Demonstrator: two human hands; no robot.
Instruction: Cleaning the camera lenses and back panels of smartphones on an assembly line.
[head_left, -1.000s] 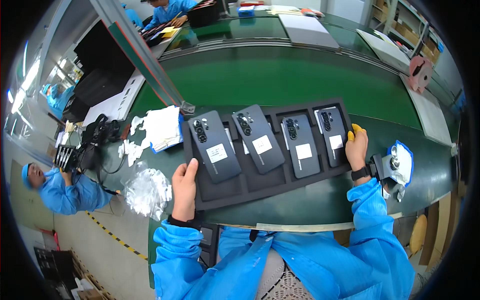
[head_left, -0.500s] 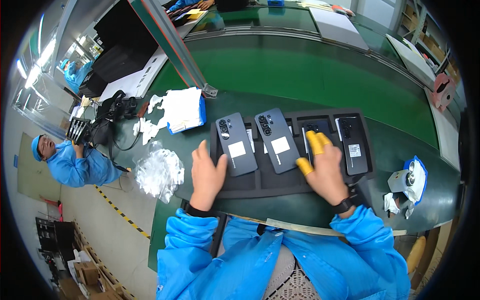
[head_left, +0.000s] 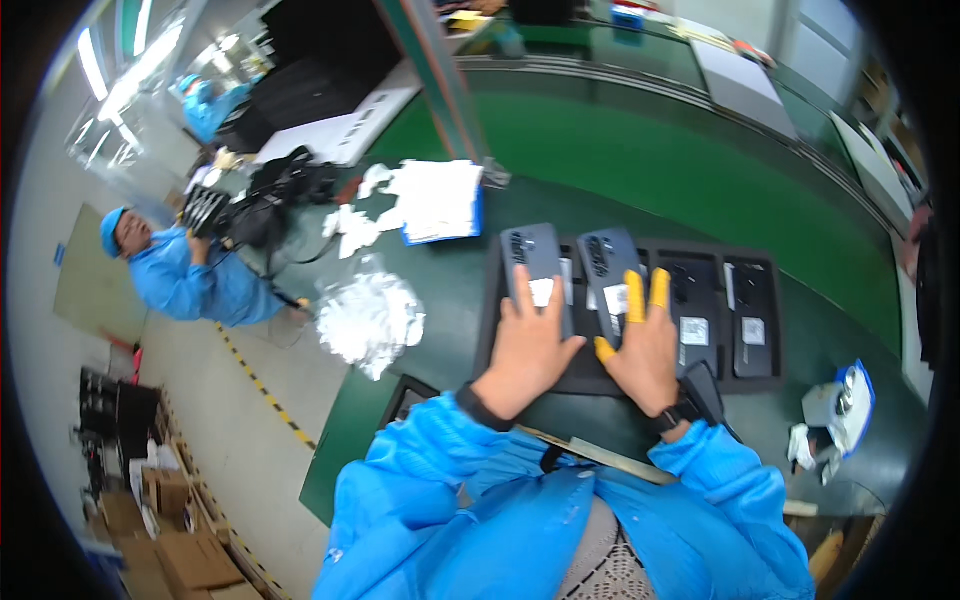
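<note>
A dark foam tray (head_left: 488,300) lies on the green bench with several phones on it, backs up. My left hand (head_left: 528,345), fingers spread, lies over the leftmost grey phone (head_left: 545,258) and covers its lower part. My right hand (head_left: 645,355) is open at the second grey phone (head_left: 600,250), with yellow finger cots on its thumb and two fingers. Its fingertips are over that phone's right side. Two darker phones, one third along (head_left: 692,300) and one at the right end (head_left: 750,305), sit in tray slots with white labels on them.
Left of the tray lie a crumpled clear plastic bag (head_left: 370,318) and a blue box of white wipes (head_left: 440,205). To the right is a blue tray (head_left: 862,400) with a white container. A post (head_left: 440,85) rises beyond. A person in blue (head_left: 200,275) stands at the left.
My left hand has moved right from beside the leftmost phone onto it. My right hand has shifted left from the third phone to the second. The whole view has swung somewhat.
</note>
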